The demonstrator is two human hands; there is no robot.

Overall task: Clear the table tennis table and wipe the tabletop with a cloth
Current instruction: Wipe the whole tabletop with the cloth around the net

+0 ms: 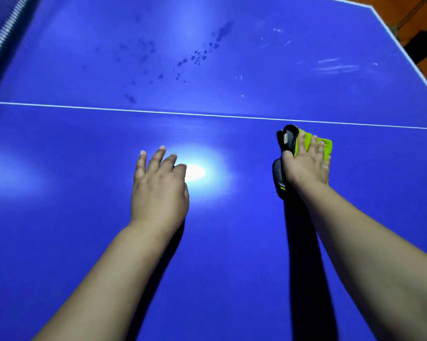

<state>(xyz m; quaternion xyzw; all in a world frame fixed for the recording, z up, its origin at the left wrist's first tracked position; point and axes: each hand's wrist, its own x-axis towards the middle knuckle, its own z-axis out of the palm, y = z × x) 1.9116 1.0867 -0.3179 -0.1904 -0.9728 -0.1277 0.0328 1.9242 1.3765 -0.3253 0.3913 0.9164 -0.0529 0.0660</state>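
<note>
Right hand [306, 166] pressing cloth [324, 145] — on blue tabletop [232, 242]

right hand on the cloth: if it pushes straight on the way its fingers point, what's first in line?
The right hand and cloth would first cross the white line, a marking only. Beyond it, pale streaks lie roughly ahead; no object shows in that line.
</note>
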